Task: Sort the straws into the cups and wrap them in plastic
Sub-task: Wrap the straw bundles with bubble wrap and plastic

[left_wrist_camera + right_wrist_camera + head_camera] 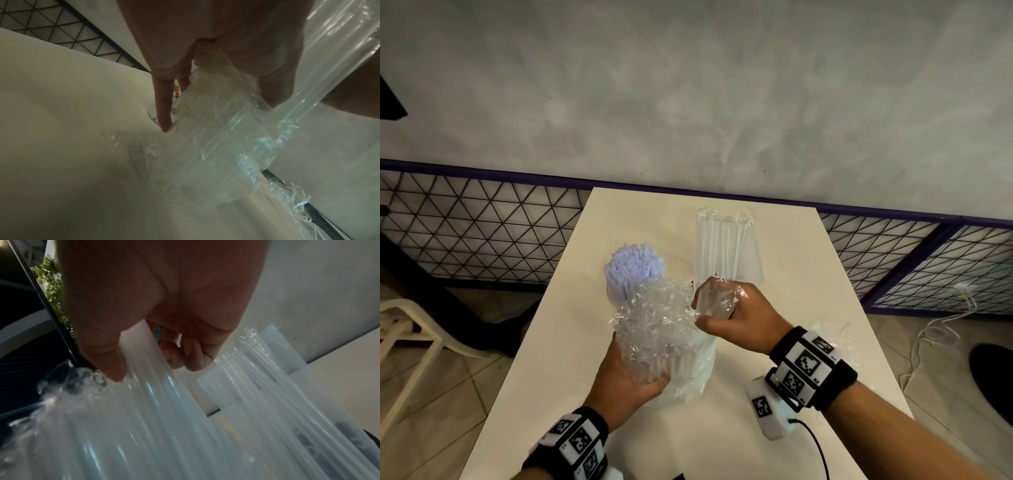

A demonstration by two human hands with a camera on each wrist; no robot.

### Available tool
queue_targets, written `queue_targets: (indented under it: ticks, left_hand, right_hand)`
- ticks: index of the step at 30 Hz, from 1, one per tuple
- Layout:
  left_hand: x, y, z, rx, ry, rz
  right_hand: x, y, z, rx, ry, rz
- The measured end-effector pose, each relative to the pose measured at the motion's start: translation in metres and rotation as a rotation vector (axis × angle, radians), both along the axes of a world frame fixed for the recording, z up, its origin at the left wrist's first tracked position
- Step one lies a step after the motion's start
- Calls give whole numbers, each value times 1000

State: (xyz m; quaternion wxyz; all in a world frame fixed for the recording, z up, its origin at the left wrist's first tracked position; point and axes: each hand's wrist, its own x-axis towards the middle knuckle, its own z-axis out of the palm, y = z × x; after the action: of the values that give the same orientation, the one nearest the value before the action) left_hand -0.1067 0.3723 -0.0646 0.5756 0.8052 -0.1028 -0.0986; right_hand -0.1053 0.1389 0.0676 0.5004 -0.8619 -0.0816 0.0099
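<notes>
On the white table (791,274) my left hand (640,380) grips the lower part of a cup of straws (657,339) covered in crinkled clear plastic film. My right hand (709,311) holds a bunched end of that film at the cup's upper right. In the right wrist view the film (144,418) runs taut from my right hand (156,363). In the left wrist view a finger (164,105) lies against the wrapped cup (216,146). A cup of lilac straws (633,274) stands uncovered behind it. Further back is a wrapped cup of clear straws (726,246).
A loose scrap of plastic (828,337) lies on the table's right side behind my right wrist. A wire-mesh fence (482,233) runs behind the table. A white chair (404,329) is on the floor at left, cables (928,332) at right.
</notes>
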Motion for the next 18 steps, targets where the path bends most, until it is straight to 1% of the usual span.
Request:
queue_targets:
  ticks: [4,8,12,15,18]
  left_hand:
    - [1,1,-2,17,11,-23]
    - [1,2,-3,8,19,-10]
    - [0,3,-3,-17,49,-21]
    - [-1,3,-2,-34,66,-17]
    - [-1,3,-2,-47,80,0]
  right_hand:
    - [5,0,18,72,-1,-37]
    - [14,-11,56,73,-26,-50]
    - [29,-28,120,120,-144,-136]
    - [43,-43,162,218,-283,-239]
    - [71,-58,176,194,-348,-325]
